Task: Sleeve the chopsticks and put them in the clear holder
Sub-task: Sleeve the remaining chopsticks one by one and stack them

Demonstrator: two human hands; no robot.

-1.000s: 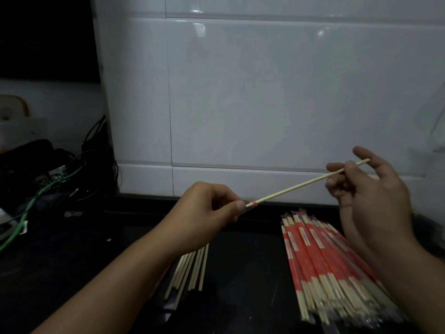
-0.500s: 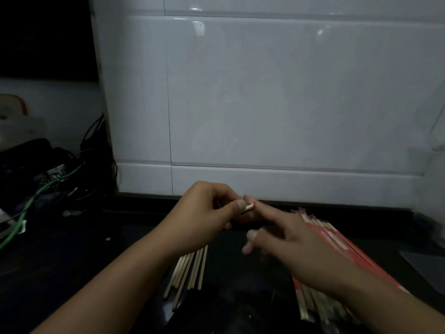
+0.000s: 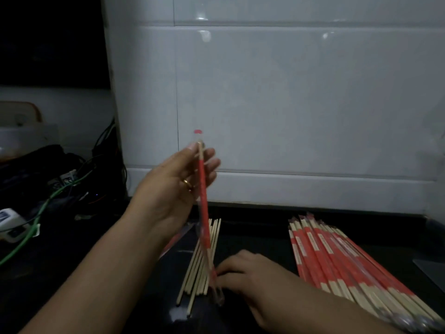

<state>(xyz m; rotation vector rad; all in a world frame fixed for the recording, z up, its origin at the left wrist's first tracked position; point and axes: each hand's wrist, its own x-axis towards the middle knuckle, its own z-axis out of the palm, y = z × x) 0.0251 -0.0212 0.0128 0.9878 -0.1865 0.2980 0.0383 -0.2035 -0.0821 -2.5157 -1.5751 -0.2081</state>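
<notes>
The left hand (image 3: pixel 178 186) is raised in front of the white tiled wall (image 3: pixel 301 104), its thumb and fingertips pinching the top end of 1 chopstick in a red and clear sleeve (image 3: pixel 204 213). A gold ring (image 3: pixel 186 182) shows on 1 finger. The sleeved chopstick stands almost upright, its long axis running from the pinch down and slightly right, with the clear lower end close above the desk (image 3: pixel 72 273). The right hand (image 3: pixel 243 273) lies low over the dark desk, fingers bent toward the sleeve's lower end; whether they grip it or only touch it cannot be told.

Behind the sleeve, a loose pile of bare wooden chopsticks (image 3: pixel 199 263) lies on the desk, perhaps 10, too overlapped to count exactly, pointing away toward the wall. A flat packet with a red edge (image 3: pixel 175 239) lies partly hidden under the left wrist. To the right, well apart, a large heap of sleeved chopsticks (image 3: pixel 337 261) fans out, far too many to count, their red ends toward the wall. At far left, tangled black and green cables (image 3: pixel 43 208) sit beside a small white device (image 3: pixel 9 222).
</notes>
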